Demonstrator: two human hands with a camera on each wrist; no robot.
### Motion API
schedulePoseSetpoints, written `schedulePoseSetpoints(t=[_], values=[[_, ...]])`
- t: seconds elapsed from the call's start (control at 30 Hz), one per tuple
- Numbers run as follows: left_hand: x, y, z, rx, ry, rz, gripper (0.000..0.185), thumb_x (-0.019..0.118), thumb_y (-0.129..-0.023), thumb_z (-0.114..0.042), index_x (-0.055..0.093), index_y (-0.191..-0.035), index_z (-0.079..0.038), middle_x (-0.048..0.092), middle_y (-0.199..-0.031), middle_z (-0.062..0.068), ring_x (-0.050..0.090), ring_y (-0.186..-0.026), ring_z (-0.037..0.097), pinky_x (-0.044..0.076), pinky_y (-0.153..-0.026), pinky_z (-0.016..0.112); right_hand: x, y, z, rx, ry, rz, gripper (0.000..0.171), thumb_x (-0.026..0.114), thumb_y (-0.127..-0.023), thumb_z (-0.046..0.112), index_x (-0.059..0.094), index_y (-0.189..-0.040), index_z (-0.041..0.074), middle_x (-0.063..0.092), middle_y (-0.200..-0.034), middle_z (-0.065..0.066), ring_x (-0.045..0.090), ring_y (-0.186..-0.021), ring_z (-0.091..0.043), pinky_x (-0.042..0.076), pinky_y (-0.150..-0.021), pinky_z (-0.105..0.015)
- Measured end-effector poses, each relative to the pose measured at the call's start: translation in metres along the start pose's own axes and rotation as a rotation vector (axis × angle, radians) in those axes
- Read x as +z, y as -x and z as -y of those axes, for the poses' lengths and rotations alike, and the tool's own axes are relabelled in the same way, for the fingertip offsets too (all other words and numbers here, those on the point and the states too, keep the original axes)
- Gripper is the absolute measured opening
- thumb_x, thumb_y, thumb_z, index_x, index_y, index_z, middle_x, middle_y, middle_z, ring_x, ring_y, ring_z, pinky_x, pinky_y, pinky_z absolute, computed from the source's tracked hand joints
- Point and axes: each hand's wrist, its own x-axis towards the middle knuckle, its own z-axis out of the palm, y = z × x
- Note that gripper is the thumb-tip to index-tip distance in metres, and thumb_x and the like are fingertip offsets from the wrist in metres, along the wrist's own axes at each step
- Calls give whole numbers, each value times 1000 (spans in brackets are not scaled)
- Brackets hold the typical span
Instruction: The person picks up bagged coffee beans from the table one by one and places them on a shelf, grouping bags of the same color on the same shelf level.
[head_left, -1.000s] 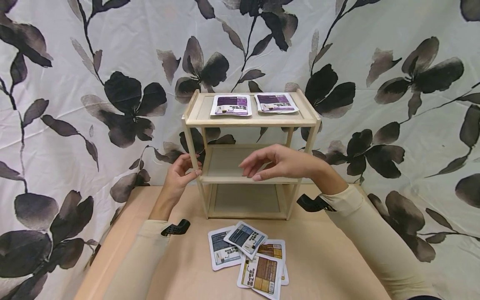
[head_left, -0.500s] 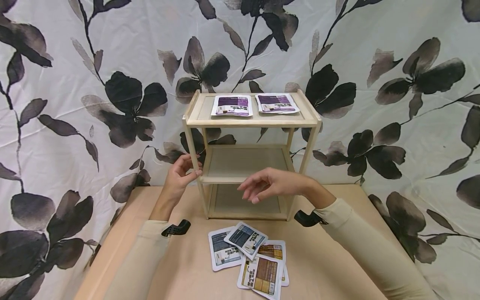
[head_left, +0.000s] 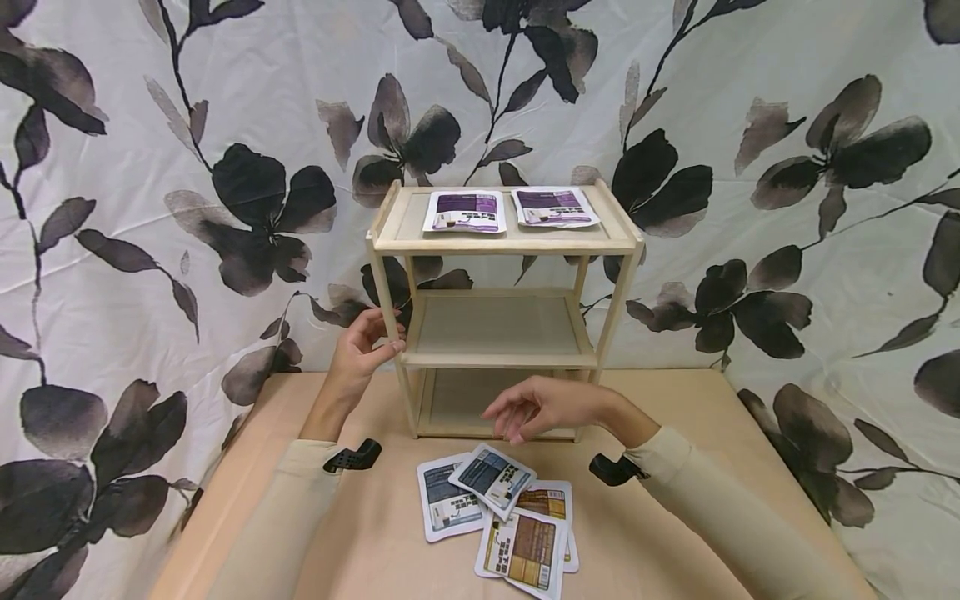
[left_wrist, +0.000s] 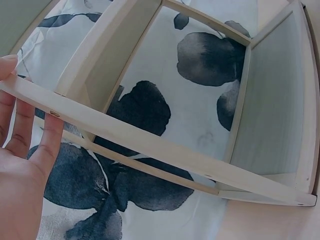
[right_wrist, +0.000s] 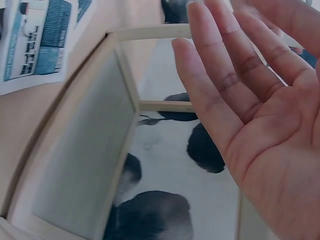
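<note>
A three-tier wooden shelf (head_left: 502, 242) stands on the table, with two purple packets (head_left: 463, 211) (head_left: 553, 207) flat on its top tier. My left hand (head_left: 386, 332) holds the shelf's left front post (left_wrist: 150, 150), thumb in front and fingers (left_wrist: 50, 135) behind it. Low in front of the bottom tier hovers my right hand (head_left: 506, 425), fingers relaxed and holding nothing. Its bare palm (right_wrist: 250, 110) faces the right wrist camera. Just below it lies a loose pile of packets: a blue one (head_left: 491, 479) on top, a grey-blue one (head_left: 442, 504) and brown ones (head_left: 522, 550).
The tan table (head_left: 675, 533) has bare room to the left and right of the packet pile. The middle tier (head_left: 498, 327) and bottom tier (head_left: 457, 396) hold nothing. A flower-print cloth (head_left: 225, 167) hangs behind as a backdrop.
My right hand has dropped from the middle tier's front edge down to just above the table, nearer the packet pile. The left hand has kept its hold on the post.
</note>
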Motion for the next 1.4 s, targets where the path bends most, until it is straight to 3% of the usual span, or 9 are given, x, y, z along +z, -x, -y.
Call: schedulePoseSetpoints(t=[0.17, 0.37, 0.53, 0.73, 0.8, 0.93, 1.17, 1.27, 1.4], values=[[0, -1, 1, 3, 5, 2, 46, 69, -86, 13, 52, -129, 12, 68, -103, -1, 62, -100, 21, 54, -85, 25, 8, 1, -15, 9, 25, 21, 47, 73, -91, 1, 61, -136, 4, 69, -119, -20, 68, -107, -32, 57, -91, -33], [-1, -1, 1, -2, -6, 4, 46, 70, -87, 12, 51, -129, 12, 68, -104, -1, 59, -104, 34, 54, -85, 26, 18, 5, -34, -11, -40, 61, 49, 70, -91, -4, 57, -138, -3, 70, -117, -18, 67, -106, -42, 58, -91, -35], [-1, -1, 0, -3, -15, 9, 45, 70, -87, 11, 55, -129, 8, 68, -104, -1, 59, -103, 32, 55, -86, 27, 27, 9, -50, 14, -66, 59, 48, 72, -90, -3, 59, -135, -2, 69, -116, -26, 65, -106, -49, 58, -90, -32], [-1, -2, 0, -7, -20, 10, 46, 69, -88, 11, 51, -130, 11, 67, -105, -1, 60, -101, 20, 54, -86, 26, 32, 14, -68, 77, -86, 116, 47, 73, -89, -3, 59, -134, -7, 66, -115, -36, 70, -95, -25, 57, -82, -23], [-1, -2, 0, -9, -21, 9, 47, 69, -88, 11, 50, -131, 12, 67, -106, 5, 60, -101, 19, 54, -86, 26, 33, 15, -71, 112, -96, 132, 46, 73, -89, -3, 60, -133, -7, 66, -113, -35, 69, -90, -16, 57, -80, -21], [-1, -1, 0, -11, -26, 11, 46, 69, -88, 11, 52, -131, 10, 66, -107, 11, 60, -101, 19, 54, -86, 26, 38, 17, -75, 167, -89, 142, 42, 74, -88, -3, 65, -129, -2, 68, -111, -32, 69, -86, -12, 55, -77, -19], [0, -1, -1, -10, -24, 11, 43, 70, -88, 10, 61, -127, -5, 67, -105, -1, 60, -102, 24, 54, -86, 26, 51, 18, -87, 191, -111, 165, 47, 76, -85, -5, 64, -130, -2, 66, -111, -34, 66, -85, -11, 54, -74, -18], [-1, 0, -1, -13, -25, 12, 44, 70, -88, 10, 57, -129, 2, 67, -106, 0, 59, -103, 29, 54, -86, 26, 58, 16, -92, 178, -117, 159, 48, 76, -85, -6, 63, -131, -2, 65, -111, -34, 64, -84, -12, 53, -73, -17], [-1, 0, -1, -9, -19, 11, 46, 69, -88, 11, 53, -130, 9, 65, -108, 14, 59, -104, 32, 54, -86, 26, 69, 15, -95, 169, -138, 115, 55, 76, -85, -5, 57, -137, -1, 63, -114, -33, 65, -82, -11, 53, -72, -17]])
